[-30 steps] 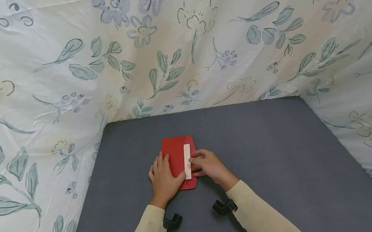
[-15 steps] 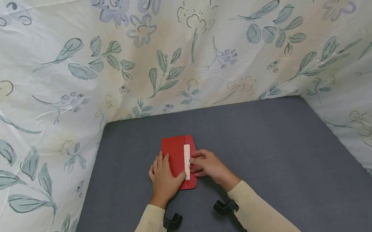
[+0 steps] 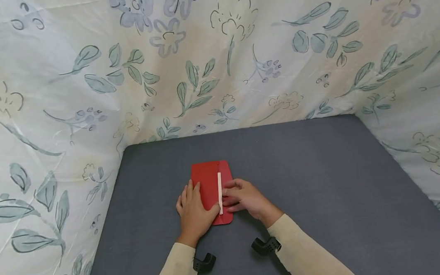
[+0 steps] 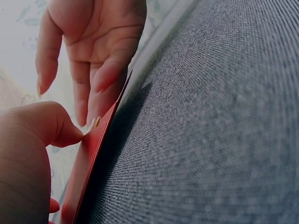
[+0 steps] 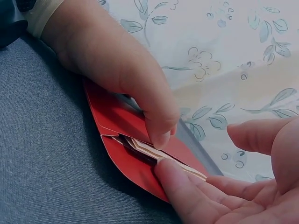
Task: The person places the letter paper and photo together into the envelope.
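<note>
A red envelope [image 3: 205,175] lies on the grey surface, its flap [image 3: 226,172] spread out to the right. A narrow cream strip of folded papers [image 3: 219,183] sticks out of its mouth; the rest is hidden inside. My left hand [image 3: 195,215] rests on the envelope with fingers extended, and its thumb presses at the mouth, beside the papers in the right wrist view. My right hand [image 3: 248,197] is over the flap. In the right wrist view, its fingertips [image 5: 170,172] touch the outer edge of the folded papers [image 5: 145,148], while its thumb stands apart.
The grey cloth-covered table [image 3: 300,170] extends around the envelope. A floral curtain [image 3: 246,61] hangs along its back and both sides. Each forearm wears a black wrist camera, the left camera [image 3: 204,263] and the right camera [image 3: 266,245].
The cream papers have slid left into the envelope, so the strip showing is narrower. My right fingertips have moved slightly left with them. The left hand stays in place.
</note>
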`<state>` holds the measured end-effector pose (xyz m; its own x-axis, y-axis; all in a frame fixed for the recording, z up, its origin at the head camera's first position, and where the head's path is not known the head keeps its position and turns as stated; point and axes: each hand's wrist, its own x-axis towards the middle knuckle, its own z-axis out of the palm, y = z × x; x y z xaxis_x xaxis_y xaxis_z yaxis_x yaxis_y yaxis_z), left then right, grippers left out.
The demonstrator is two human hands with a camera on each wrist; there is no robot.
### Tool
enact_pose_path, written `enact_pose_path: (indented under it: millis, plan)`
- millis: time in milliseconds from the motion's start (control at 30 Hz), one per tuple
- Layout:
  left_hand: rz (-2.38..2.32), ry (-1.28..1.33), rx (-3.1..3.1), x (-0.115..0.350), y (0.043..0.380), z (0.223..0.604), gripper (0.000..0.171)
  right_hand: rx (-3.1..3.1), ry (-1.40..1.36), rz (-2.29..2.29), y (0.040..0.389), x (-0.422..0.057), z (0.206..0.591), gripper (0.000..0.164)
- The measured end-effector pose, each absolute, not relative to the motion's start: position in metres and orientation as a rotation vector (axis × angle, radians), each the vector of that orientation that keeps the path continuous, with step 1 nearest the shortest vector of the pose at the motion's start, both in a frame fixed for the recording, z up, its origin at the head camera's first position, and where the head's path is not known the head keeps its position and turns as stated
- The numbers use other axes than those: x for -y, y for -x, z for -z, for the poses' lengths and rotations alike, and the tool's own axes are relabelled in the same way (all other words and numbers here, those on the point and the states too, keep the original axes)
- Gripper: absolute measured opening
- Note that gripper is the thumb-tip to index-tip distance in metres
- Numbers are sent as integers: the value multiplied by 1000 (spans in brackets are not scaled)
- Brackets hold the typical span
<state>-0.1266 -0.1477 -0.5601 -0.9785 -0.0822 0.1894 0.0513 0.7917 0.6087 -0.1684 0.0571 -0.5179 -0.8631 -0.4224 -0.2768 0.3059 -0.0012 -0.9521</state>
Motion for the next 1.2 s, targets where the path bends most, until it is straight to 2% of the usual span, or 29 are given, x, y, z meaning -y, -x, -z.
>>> enact_pose_path:
  millis: [733, 1200]
  plan:
    - [936, -17, 2776, 148, 128, 560, 91, -1628, 125, 1943, 171, -48, 528, 58]
    - [932, -6, 2739, 146, 120, 566, 90, -1651, 204, 1871, 164, -53, 534, 70]
